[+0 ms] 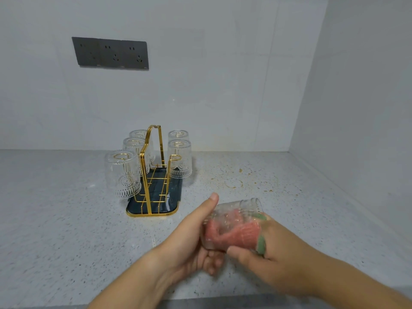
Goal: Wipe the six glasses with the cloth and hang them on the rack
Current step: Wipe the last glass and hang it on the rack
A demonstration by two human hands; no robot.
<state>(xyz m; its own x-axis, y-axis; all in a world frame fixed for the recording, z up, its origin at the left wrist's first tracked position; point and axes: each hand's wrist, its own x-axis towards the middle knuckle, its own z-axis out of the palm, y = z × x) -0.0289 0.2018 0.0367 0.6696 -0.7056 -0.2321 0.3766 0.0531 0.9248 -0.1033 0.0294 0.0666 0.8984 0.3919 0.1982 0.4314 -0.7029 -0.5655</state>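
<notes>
No legible text, brand, number or sign anywhere in view. The embossed pattern on the hanging glasses (122, 175) is ornament, not lettering. The dark wall socket panel (110, 53) shows only pin slots, with no markings that can be read.
</notes>
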